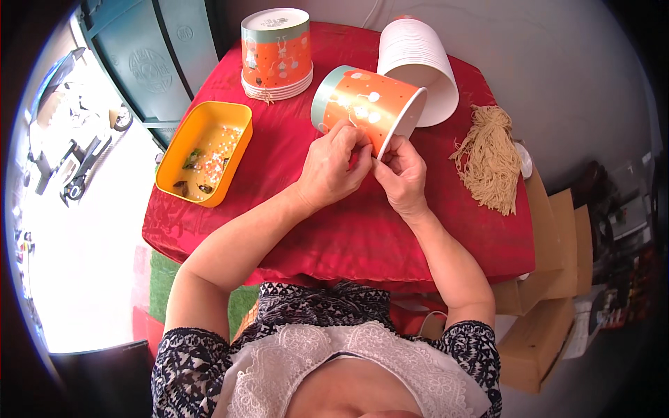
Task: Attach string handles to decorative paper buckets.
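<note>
Paper bucket [380,96] tipped sideways, mouth facing right, long axis running left to right, just beyond your hands, left hand [339,163] closed against its near wall, right hand [403,175] pinching its rim

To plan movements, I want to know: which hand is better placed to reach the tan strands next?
Probably the right hand: it is nearer the tan strands than the left hand, though both are at the orange cup.

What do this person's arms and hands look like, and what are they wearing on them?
The left hand and right hand wear no gloves. The forearms are bare, with no watch or bracelet showing. The short, loose left sleeve and right sleeve are dark with a white pattern.
</note>
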A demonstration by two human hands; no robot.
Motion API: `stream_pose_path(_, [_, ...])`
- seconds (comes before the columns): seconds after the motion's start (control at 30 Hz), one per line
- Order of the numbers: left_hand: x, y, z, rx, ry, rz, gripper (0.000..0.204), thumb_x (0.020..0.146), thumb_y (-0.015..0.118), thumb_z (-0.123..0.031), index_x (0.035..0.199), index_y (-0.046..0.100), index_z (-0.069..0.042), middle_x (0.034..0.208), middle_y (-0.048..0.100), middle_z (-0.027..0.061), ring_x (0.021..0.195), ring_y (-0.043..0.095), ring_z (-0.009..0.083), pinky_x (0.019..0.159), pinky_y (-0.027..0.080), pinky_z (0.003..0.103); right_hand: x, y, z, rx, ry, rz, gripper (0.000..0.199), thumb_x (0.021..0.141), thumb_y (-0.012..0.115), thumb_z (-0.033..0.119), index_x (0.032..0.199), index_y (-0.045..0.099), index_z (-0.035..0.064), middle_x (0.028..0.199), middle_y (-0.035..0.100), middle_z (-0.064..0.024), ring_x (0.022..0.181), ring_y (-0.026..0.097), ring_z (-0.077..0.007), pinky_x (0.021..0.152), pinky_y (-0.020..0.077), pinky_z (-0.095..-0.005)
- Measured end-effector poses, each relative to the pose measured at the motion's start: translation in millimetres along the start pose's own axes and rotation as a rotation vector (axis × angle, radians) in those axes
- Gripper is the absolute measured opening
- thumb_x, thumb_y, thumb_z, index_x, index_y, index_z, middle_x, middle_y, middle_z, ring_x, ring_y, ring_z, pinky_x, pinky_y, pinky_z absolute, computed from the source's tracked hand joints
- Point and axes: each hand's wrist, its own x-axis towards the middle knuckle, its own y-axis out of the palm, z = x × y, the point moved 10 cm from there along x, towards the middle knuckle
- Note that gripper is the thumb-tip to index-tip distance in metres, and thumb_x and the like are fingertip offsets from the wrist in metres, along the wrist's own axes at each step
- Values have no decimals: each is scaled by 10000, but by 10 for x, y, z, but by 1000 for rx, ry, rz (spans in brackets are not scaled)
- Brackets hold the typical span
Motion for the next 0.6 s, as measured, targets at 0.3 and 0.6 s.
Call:
stream_pose_path(0.3, [341, -389, 24, 90, -44, -79, 221, 821, 709, 14, 928, 524, -42, 789, 583, 114, 602, 619, 265, 526, 510, 365, -73, 41, 717, -747, -518, -138, 158, 850, 651, -68, 970, 592, 16, 908, 618, -90, 723, 577, -238, 616, 451, -342])
stream_pose_path(0.6, [110, -1829, 606, 622, -456, -18, 95, 890, 655, -93, 911, 645, -1, 783, 664, 168, 703, 663, 289, 672, 521, 383, -147, 322, 1140, -1035, -840, -38, 169, 835, 678, 76, 1000, 655, 107, 1008, 648, -23, 1000, 606, -236, 949, 401, -425])
